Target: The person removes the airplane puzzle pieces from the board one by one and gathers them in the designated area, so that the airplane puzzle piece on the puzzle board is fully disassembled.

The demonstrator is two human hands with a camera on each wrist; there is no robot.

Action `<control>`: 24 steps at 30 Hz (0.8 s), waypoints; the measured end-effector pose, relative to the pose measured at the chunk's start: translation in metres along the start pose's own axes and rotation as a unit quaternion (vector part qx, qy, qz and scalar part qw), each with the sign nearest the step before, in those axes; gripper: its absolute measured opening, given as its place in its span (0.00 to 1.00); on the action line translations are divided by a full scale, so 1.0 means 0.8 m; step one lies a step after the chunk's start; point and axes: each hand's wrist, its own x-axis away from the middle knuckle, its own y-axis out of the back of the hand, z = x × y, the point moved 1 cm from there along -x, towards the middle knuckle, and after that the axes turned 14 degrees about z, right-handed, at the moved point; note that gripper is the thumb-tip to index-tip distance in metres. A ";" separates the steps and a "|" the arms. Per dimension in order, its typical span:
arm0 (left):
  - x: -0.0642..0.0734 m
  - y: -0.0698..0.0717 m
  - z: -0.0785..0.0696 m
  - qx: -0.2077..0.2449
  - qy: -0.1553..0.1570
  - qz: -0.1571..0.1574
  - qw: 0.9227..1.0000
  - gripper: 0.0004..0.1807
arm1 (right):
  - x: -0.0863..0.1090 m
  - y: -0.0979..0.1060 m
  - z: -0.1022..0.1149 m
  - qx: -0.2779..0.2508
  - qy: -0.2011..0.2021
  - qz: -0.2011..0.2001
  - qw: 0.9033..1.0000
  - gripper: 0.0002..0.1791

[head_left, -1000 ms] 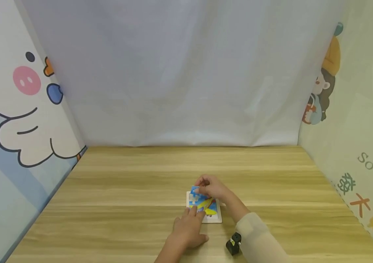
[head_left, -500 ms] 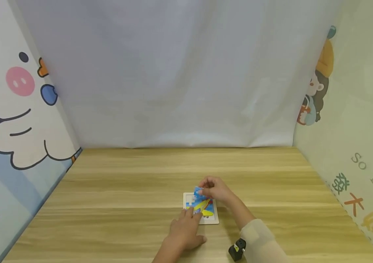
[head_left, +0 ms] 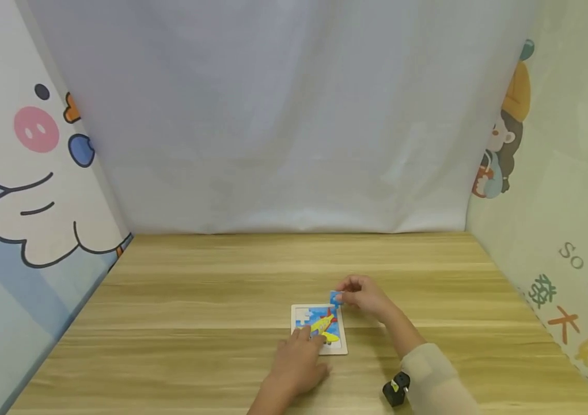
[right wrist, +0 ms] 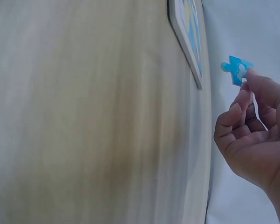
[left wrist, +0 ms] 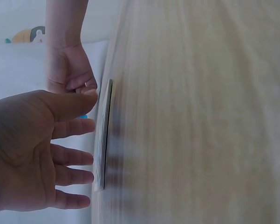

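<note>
Right grip (head_left: 366, 296) pinches blue puzzle piece (right wrist: 235, 71), jutting past thumb (right wrist: 262, 86).

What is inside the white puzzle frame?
A puzzle picture of a yellow, red-tailed plane on blue, with a pale gap at upper left. The left hand covers the lower-left part, so what lies there cannot be seen.

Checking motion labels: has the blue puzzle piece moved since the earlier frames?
Yes, rightward: in the head view, the blue puzzle piece went from the upper left of the puzzle board to its top right corner.
</note>
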 end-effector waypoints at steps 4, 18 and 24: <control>-0.006 -0.003 -0.003 -0.006 -0.001 -0.006 1.000 0.23 | 0.004 0.011 -0.002 -0.006 0.003 -0.004 1.000 0.08; -0.013 -0.008 -0.010 -0.010 0.012 0.030 0.999 0.36 | 0.005 0.036 -0.019 0.019 -0.032 -0.052 0.998 0.08; -0.013 -0.010 -0.012 0.003 0.019 0.044 0.999 0.38 | -0.003 0.043 -0.031 0.037 -0.040 -0.072 0.996 0.07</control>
